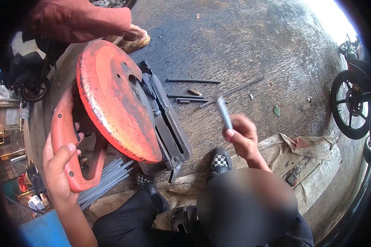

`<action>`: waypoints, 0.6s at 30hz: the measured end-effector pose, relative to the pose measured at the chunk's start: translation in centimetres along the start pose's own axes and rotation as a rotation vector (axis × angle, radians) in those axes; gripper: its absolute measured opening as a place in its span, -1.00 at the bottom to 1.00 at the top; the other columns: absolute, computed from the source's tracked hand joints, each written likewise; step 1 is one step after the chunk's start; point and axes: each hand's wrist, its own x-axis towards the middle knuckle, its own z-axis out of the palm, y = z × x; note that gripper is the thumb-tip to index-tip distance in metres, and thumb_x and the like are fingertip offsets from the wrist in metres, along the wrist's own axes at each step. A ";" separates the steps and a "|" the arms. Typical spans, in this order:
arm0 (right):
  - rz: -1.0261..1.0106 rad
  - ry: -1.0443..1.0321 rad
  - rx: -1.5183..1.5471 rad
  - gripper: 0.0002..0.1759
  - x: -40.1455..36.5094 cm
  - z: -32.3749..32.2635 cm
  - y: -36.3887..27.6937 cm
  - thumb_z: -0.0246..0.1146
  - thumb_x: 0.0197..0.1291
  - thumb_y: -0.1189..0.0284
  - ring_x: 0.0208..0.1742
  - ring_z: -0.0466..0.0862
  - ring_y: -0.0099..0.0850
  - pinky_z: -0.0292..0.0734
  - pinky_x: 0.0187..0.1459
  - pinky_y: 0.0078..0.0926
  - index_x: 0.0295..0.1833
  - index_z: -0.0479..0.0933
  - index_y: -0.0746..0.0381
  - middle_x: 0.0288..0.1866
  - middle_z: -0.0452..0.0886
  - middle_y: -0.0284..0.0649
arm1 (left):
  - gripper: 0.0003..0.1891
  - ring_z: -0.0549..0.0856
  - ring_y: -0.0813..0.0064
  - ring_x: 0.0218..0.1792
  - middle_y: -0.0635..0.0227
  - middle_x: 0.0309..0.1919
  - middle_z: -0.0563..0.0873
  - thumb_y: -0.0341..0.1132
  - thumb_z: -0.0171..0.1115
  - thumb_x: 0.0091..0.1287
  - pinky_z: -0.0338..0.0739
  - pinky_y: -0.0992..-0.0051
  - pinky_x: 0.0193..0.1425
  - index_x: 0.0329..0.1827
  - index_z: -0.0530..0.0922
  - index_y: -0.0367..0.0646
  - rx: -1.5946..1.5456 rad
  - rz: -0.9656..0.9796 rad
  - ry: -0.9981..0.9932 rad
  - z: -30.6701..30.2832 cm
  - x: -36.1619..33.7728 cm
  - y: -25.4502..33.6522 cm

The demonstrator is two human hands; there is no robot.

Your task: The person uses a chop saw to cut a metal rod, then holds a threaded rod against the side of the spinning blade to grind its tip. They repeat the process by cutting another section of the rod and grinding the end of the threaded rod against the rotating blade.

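My left hand [62, 164] is wrapped round the orange D-shaped handle of a cut-off saw [115, 99]. The saw's worn orange guard covers most of the blade, and its dark base and vise lie to the right. In my right hand [244, 135], to the right of the saw, a short grey metal rod [223, 113] is pinched between thumb and fingers. It points up and slightly left; its upper end looks wider and is blurred. A bundle of long grey rods [107, 181] lies on the floor below the saw handle.
Dark rods [193, 81] and short cut pieces lie on the wet, rough floor beyond the saw. Another person's red-clothed leg [86, 20] and foot are at the upper left. A motorcycle [352, 103] stands at right. A dirty cloth sheet [313, 168] spreads near my shoes.
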 end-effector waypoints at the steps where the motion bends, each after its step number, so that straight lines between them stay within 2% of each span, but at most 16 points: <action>1: -0.142 0.112 0.084 -0.70 0.0 -0.1 0.1 0.21 0.18 0.51 -0.40 0.45 -0.53 0.33 -0.37 -0.58 0.01 0.37 0.26 -0.38 0.50 -0.24 | -0.33 0.56 0.33 0.06 0.07 0.14 0.52 -0.31 0.13 0.15 0.40 0.50 0.04 0.37 0.28 -0.34 0.003 -0.001 0.003 0.0 0.0 0.0; 2: -0.281 0.224 0.169 -0.59 0.1 -0.4 0.1 0.18 0.14 0.63 -0.33 0.50 -0.45 0.40 -0.30 -0.52 0.08 0.27 0.13 -0.33 0.53 -0.17 | -0.33 0.56 0.33 0.06 0.07 0.14 0.52 -0.31 0.13 0.15 0.40 0.50 0.04 0.37 0.27 -0.34 -0.005 0.000 -0.006 0.0 0.1 0.0; 3: -0.456 0.257 0.165 -0.66 0.5 -1.4 -0.9 0.09 0.19 0.70 -0.31 0.53 -0.44 0.45 -0.38 -0.53 0.00 0.28 0.10 -0.23 0.56 -0.14 | -0.33 0.56 0.32 0.07 0.07 0.14 0.52 -0.31 0.13 0.15 0.40 0.50 0.04 0.37 0.27 -0.34 -0.010 -0.003 -0.014 -0.1 0.1 -0.1; 4: -0.635 0.379 0.195 -0.71 0.8 -1.7 -2.4 0.05 0.26 0.69 -0.26 0.57 -0.43 0.56 -0.33 -0.49 0.01 0.28 0.11 -0.19 0.56 -0.11 | -0.33 0.56 0.32 0.07 0.07 0.14 0.52 -0.31 0.13 0.15 0.40 0.50 0.04 0.37 0.27 -0.34 -0.004 -0.010 -0.008 0.0 0.1 0.0; 5: -0.822 0.311 0.203 -0.69 0.9 -3.6 -3.2 0.03 0.32 0.64 -0.13 0.60 -0.38 0.67 -0.17 -0.39 0.10 0.30 0.09 -0.11 0.54 -0.09 | -0.33 0.56 0.32 0.07 0.07 0.14 0.52 -0.32 0.13 0.15 0.40 0.50 0.04 0.37 0.27 -0.34 -0.007 -0.006 -0.004 0.1 0.0 0.0; 6: -0.817 0.309 0.205 -0.69 0.9 -3.8 -3.8 0.03 0.32 0.64 -0.13 0.60 -0.38 0.67 -0.17 -0.39 0.10 0.30 0.09 -0.11 0.54 -0.09 | -0.33 0.56 0.32 0.06 0.07 0.14 0.52 -0.32 0.13 0.14 0.40 0.50 0.04 0.37 0.28 -0.34 -0.014 0.001 -0.001 0.1 0.0 0.1; 8: -0.654 1.049 0.322 -0.59 1.2 -4.3 -5.0 0.00 0.33 0.64 -0.05 0.60 -0.30 0.68 0.00 -0.27 0.24 0.23 0.10 0.02 0.46 -0.03 | -0.33 0.56 0.32 0.06 0.07 0.14 0.52 -0.32 0.13 0.14 0.40 0.50 0.04 0.37 0.28 -0.34 -0.016 0.004 -0.006 0.1 0.0 0.1; 9: -0.555 0.951 0.429 -0.45 1.1 -5.7 -4.2 -0.02 0.29 0.70 0.08 0.51 -0.21 0.55 0.22 -0.16 0.36 0.09 0.18 0.13 0.29 0.04 | -0.33 0.56 0.32 0.06 0.07 0.14 0.52 -0.33 0.13 0.14 0.40 0.49 0.04 0.37 0.28 -0.34 -0.016 0.004 -0.013 0.1 0.0 0.1; 11: -0.238 0.932 0.680 -0.42 2.2 -7.4 -2.0 -0.02 0.18 0.80 0.19 0.38 -0.21 0.40 0.34 -0.05 0.32 0.07 0.31 0.14 0.17 0.06 | -0.34 0.56 0.32 0.05 0.07 0.14 0.52 -0.33 0.13 0.14 0.40 0.49 0.05 0.37 0.28 -0.34 -0.016 0.007 -0.010 0.2 0.0 0.2; 12: -0.140 0.884 0.839 -0.34 2.7 -8.0 -0.2 -0.04 0.06 0.90 0.24 0.27 -0.21 0.31 0.40 -0.06 0.32 0.05 0.40 0.12 0.12 0.05 | -0.34 0.57 0.32 0.05 0.07 0.13 0.52 -0.33 0.13 0.14 0.40 0.49 0.05 0.37 0.28 -0.34 -0.013 0.002 -0.002 0.2 -0.1 0.2; 13: 0.031 0.932 0.926 -0.30 3.1 -9.1 1.9 -0.08 0.02 0.94 0.17 0.34 -0.19 0.43 0.32 -0.29 0.34 0.01 0.45 0.08 0.16 0.05 | -0.34 0.57 0.32 0.05 0.07 0.13 0.52 -0.33 0.13 0.14 0.40 0.49 0.05 0.37 0.28 -0.34 -0.012 0.006 -0.002 0.2 -0.1 0.1; 14: 0.200 0.859 0.939 -0.33 3.0 -9.7 3.5 -0.09 0.04 0.93 0.17 0.38 -0.16 0.53 0.20 -0.50 0.33 0.00 0.48 0.12 0.16 0.09 | -0.33 0.57 0.32 0.04 0.07 0.14 0.52 -0.33 0.13 0.14 0.40 0.49 0.05 0.37 0.28 -0.34 -0.019 0.007 -0.001 0.2 -0.1 0.0; 16: 0.365 0.774 1.149 -0.41 3.3 -8.4 5.1 -0.01 0.10 0.89 0.09 0.48 -0.18 0.61 0.02 -0.62 0.27 0.07 0.47 0.07 0.28 0.08 | -0.33 0.57 0.32 0.04 0.07 0.14 0.52 -0.34 0.13 0.13 0.40 0.49 0.04 0.37 0.27 -0.34 -0.023 0.010 0.004 0.2 0.1 0.1; 18: 0.399 0.495 0.866 -0.46 3.3 -6.5 5.7 0.10 0.14 0.81 0.04 0.54 -0.23 0.62 -0.05 -0.60 0.24 0.16 0.44 0.00 0.39 0.01 | -0.33 0.57 0.33 0.04 0.07 0.14 0.52 -0.35 0.12 0.14 0.41 0.50 0.03 0.38 0.27 -0.35 -0.027 0.002 -0.002 0.2 0.0 0.2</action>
